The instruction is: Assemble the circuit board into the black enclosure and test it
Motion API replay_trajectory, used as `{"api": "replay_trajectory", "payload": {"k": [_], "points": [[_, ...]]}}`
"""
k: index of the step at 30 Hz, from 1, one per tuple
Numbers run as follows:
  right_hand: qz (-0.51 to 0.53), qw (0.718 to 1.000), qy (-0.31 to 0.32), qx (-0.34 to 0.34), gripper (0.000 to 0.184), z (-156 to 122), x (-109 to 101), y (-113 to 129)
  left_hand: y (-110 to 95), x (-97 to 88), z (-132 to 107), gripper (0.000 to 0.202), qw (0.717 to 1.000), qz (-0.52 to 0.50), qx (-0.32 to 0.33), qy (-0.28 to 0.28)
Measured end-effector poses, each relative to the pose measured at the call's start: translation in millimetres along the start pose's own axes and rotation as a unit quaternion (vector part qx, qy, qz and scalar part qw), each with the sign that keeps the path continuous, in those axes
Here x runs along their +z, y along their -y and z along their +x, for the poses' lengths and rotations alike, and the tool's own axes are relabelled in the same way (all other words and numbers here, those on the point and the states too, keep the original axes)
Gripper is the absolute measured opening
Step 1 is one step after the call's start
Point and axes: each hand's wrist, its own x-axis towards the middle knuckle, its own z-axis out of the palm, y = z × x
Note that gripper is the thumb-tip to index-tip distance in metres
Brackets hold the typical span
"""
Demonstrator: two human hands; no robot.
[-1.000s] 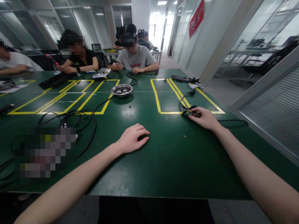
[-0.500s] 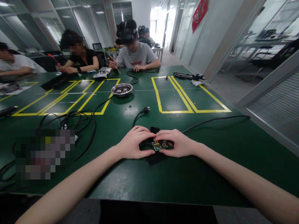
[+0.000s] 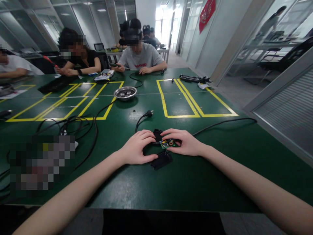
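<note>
I am reporting the right hand (image 3: 187,142) first: its grip is clamping a small green circuit board (image 3: 165,144), thumb along the near edge and fingers over the far side. Two copper-coloured ring coils (image 3: 171,143) are showing on the board, which is sitting between my two hands, near the middle of the tabletop (image 3: 122,192). The left hand (image 3: 137,148) is resting just beside it, thumb and fingers standing apart. I am seeing its thumb touching a black plastic shell half (image 3: 162,160) on the near side; whether its fingertips are pressing on anything, I cannot tell. A second black plastic piece (image 3: 157,133) is lying just beyond the board, partly hidden by fingers.

Farther out, I am noting a black mains plug (image 3: 149,113), its cord curving back behind the left hand. Another black cable (image 3: 225,120) is running off to the right. Beyond the plug, a metal bowl (image 3: 125,99) is holding small metal parts, and yellow tape (image 3: 163,104) is marking out rectangles. To the left, black cables (image 3: 96,129) are looping beside a pixelated object (image 3: 44,163). Across from me, a person in a grey T-shirt (image 3: 146,55) is handling a thin-shafted tool.
</note>
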Motion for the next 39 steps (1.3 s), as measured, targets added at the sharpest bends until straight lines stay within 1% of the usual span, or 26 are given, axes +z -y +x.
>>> {"api": "replay_trajectory", "payload": {"k": [4, 9, 13, 15, 19, 23, 27, 30, 32, 35, 39], "points": [[-0.035, 0.999, 0.021, 0.008, 0.028, 0, 0, -1, 4, 0.2, 0, 0.035, 1.000, 0.001, -0.002, -0.001], [-0.078, 0.996, 0.039, -0.003, 0.026, 1, 0, 0, 6, 1.7, -1, 0.038, 1.000, 0.017, -0.016, 0.009], [-0.126, 0.990, 0.059, -0.011, 0.025, 0, 3, 8, 5, 3.1, -2, 0.043, 0.999, 0.017, -0.030, 0.017], [-0.131, 0.989, 0.071, -0.015, 0.025, 0, 6, 13, 4, 3.6, -2, 0.047, 0.999, 0.016, -0.030, 0.025], [-0.110, 0.991, 0.070, -0.005, 0.023, 2, 14, 18, 2, 6.1, -1, 0.050, 0.999, 0.021, -0.030, 0.029], [-0.055, 0.997, 0.040, 0.042, 0.025, 6, 18, 15, 0, 11.5, 2, 0.051, 0.998, 0.027, -0.052, 0.015], [0.024, 0.997, 0.031, 0.061, 0.022, 7, 14, 14, 0, 14.1, 3, 0.045, 0.997, 0.035, -0.070, 0.004], [0.058, 0.995, 0.034, 0.068, 0.028, 7, 10, 13, 0, 14.1, 3, 0.038, 0.996, 0.037, -0.082, 0.002], [0.061, 0.995, 0.016, 0.082, 0.030, 7, 10, 13, 1, 14.5, 4, 0.037, 0.996, 0.035, -0.088, 0.001], [0.053, 0.994, -0.025, 0.087, 0.026, 11, 14, 12, 3, 16.4, 6, 0.038, 0.995, 0.023, -0.099, -0.003], [0.044, 0.997, -0.025, 0.060, 0.020, 16, 21, 12, 6, 17.8, 10, 0.042, 0.996, 0.009, -0.090, -0.007]]}}
